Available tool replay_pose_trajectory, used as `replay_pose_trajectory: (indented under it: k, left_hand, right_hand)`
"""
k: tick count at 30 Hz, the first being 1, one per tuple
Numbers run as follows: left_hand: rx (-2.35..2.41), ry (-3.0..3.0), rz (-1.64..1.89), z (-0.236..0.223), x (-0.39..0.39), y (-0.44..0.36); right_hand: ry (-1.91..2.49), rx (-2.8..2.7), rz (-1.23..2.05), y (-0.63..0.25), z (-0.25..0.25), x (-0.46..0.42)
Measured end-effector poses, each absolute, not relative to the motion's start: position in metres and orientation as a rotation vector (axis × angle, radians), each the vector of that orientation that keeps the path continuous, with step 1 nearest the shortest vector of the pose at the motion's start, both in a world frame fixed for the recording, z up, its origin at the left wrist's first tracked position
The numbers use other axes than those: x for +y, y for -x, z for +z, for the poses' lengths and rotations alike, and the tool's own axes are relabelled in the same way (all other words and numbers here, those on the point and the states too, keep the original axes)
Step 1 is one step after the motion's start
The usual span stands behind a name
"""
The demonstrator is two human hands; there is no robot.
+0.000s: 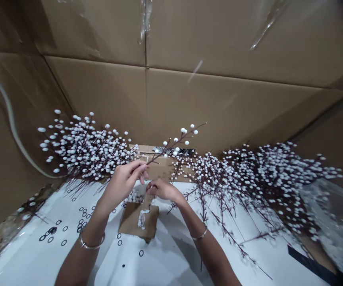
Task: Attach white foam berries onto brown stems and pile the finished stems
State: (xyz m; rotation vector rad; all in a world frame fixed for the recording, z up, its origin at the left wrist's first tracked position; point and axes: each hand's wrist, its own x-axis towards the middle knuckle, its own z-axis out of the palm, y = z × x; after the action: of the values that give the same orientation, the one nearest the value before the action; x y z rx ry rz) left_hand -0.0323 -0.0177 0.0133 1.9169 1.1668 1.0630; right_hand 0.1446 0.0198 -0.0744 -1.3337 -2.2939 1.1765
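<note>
My left hand (pixel 126 178) pinches the stem end of a thin dark twig with white berries (pixel 176 143), which slants up and to the right above the table. Just below it, my right hand (pixel 161 189) is closed at the lower end of the same stem, over a brown cardboard piece (pixel 137 220) that lies on the white table (pixel 165 258). What the right fingers hold is too small to make out. Each of my wrists wears a thin metal bangle.
A pile of white-berried twigs (pixel 83 149) lies at the back left and a larger pile (pixel 263 178) at the right. Several small black rings (pixel 82 222) are scattered on the table at left. Cardboard walls (pixel 189 99) enclose the space. Clear plastic (pixel 335 222) lies far right.
</note>
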Motion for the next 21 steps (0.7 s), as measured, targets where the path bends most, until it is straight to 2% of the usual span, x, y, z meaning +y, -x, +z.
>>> replay_pose_trajectory:
  k: [8, 14, 21]
  left_hand:
    - [1.135, -1.891, 1.093, 0.012, -0.018, 0.034]
    - [1.118, -1.848, 1.143, 0.009, -0.016, 0.033]
    - [0.922, -1.692, 1.044, 0.007, -0.013, 0.021]
  right_hand:
    - [1.444, -2.502, 1.160, -0.131, -0.080, 0.008]
    - [1.491, -2.430, 0.937, -0.143, -0.065, 0.005]
    - [0.821, -1.505, 1.302, -0.159, -0.030, 0.001]
